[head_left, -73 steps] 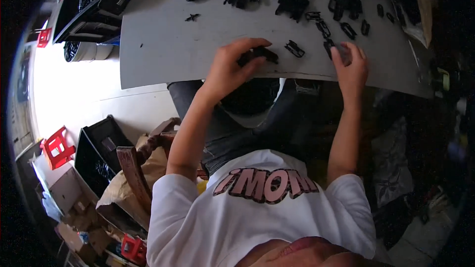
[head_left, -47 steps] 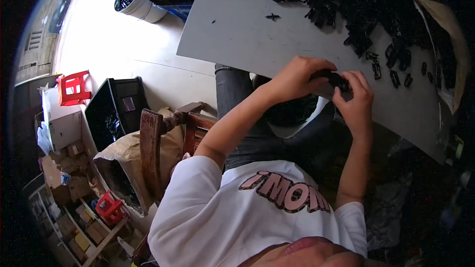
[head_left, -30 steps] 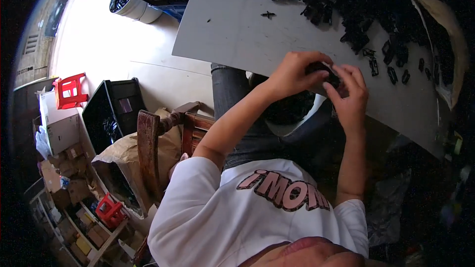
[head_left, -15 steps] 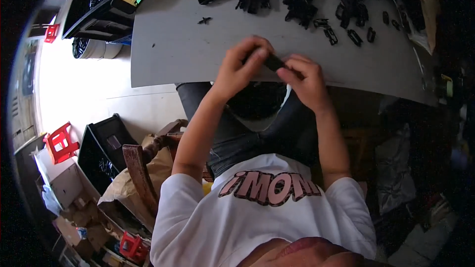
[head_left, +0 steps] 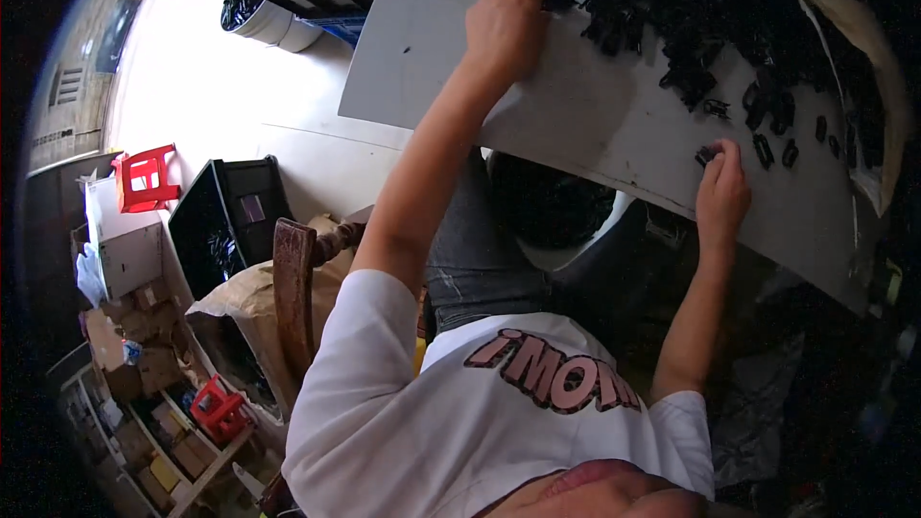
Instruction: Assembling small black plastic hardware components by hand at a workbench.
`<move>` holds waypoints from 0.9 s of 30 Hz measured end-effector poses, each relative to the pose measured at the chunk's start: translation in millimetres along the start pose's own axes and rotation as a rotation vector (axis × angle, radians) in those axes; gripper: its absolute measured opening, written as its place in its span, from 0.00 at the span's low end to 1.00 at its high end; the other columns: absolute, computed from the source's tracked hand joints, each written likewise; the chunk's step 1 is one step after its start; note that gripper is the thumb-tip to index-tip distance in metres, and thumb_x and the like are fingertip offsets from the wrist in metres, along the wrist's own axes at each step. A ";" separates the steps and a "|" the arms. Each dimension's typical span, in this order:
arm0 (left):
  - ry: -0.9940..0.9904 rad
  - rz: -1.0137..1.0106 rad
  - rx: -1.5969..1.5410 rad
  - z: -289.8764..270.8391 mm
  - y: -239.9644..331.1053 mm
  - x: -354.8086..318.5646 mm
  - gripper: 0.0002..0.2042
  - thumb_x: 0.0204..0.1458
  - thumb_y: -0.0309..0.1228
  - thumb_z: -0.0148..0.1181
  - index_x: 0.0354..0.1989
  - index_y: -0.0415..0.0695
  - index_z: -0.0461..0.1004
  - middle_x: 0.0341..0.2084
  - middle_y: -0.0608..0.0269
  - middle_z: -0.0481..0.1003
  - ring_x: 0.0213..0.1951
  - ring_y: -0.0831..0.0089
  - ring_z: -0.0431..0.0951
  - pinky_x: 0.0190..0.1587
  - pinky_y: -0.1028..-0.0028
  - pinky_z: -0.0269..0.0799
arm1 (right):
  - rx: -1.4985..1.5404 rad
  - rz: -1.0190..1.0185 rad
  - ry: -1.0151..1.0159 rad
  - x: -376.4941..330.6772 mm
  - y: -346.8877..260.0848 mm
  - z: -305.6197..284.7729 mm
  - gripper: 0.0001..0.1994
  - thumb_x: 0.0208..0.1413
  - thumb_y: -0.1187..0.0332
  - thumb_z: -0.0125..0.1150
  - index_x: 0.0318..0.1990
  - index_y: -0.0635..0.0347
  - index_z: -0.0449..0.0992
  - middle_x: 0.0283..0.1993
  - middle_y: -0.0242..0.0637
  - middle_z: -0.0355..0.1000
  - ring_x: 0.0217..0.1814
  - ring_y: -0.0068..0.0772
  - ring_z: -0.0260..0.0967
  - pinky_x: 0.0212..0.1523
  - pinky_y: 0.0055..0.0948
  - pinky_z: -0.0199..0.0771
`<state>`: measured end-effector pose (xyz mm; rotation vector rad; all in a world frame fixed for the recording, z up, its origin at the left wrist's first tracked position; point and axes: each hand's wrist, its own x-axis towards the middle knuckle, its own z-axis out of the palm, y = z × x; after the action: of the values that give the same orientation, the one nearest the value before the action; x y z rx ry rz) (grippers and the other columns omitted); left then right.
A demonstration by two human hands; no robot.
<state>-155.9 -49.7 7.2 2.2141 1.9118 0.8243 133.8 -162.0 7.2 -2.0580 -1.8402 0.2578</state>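
Observation:
My left hand (head_left: 507, 27) reaches to the far side of the grey table, back up and fingers curled down. What it may hold is hidden under the fingers; a thin black plastic part (head_left: 559, 5) lies right beside its fingertips. My right hand (head_left: 723, 194) is near the table's front edge. Its thumb and fingers are closed on a small black plastic part (head_left: 705, 156). Further small oblong black parts, such as a black clip-like piece (head_left: 763, 151), lie just right of it.
A heap of black parts (head_left: 710, 19) covers the table's (head_left: 595, 125) far right, beside a clear plastic bag (head_left: 892, 134). Below the front edge, a round container of black pieces (head_left: 552, 201) stands between my knees. Black crates (head_left: 235, 211) and a red stool (head_left: 147, 177) are at left.
My hands, together on a dark oblong piece before, are now apart. The left went far across the table, the right moved right to a small part. The whole view has swung.

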 end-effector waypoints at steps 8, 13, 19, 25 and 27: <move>0.067 0.068 -0.332 -19.1 -9.7 -22.0 0.10 0.51 0.28 0.55 0.42 0.47 0.73 0.33 0.57 0.75 0.33 0.60 0.77 0.35 0.66 0.73 | -0.321 -0.072 0.265 27.4 40.3 -16.3 0.12 0.63 0.61 0.45 0.47 0.56 0.70 0.39 0.42 0.70 0.41 0.44 0.70 0.37 0.38 0.70; -0.179 0.010 -0.844 -26.0 28.5 -61.6 0.08 0.52 0.25 0.55 0.41 0.41 0.71 0.30 0.58 0.75 0.32 0.72 0.75 0.37 0.72 0.70 | -0.473 -0.134 0.265 40.8 84.3 -13.8 0.17 0.62 0.59 0.46 0.53 0.58 0.69 0.51 0.42 0.68 0.48 0.45 0.68 0.44 0.39 0.73; -0.449 0.091 -0.988 -1.3 56.1 -77.0 0.08 0.53 0.26 0.54 0.41 0.38 0.71 0.32 0.56 0.75 0.35 0.70 0.74 0.41 0.72 0.69 | -0.124 0.007 0.189 27.5 94.5 1.6 0.17 0.63 0.58 0.44 0.51 0.59 0.70 0.40 0.49 0.73 0.38 0.49 0.72 0.35 0.39 0.70; -0.591 0.046 -0.923 0.3 55.6 -76.0 0.08 0.55 0.26 0.52 0.41 0.37 0.72 0.35 0.58 0.76 0.38 0.76 0.72 0.42 0.75 0.68 | -0.432 0.217 -0.007 27.9 50.9 -19.0 0.20 0.64 0.54 0.38 0.52 0.59 0.65 0.35 0.46 0.73 0.34 0.51 0.72 0.29 0.44 0.70; -0.591 0.052 -0.893 -2.5 61.8 -74.8 0.08 0.55 0.26 0.52 0.40 0.37 0.73 0.35 0.58 0.76 0.38 0.76 0.72 0.43 0.74 0.68 | -0.562 0.236 -0.032 26.8 54.3 -24.6 0.21 0.64 0.52 0.37 0.52 0.59 0.64 0.33 0.44 0.73 0.32 0.51 0.72 0.28 0.44 0.70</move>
<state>-107.1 -133.5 10.3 1.6646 0.9395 0.7104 196.4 -143.7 11.6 -2.6615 -1.8327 -0.1963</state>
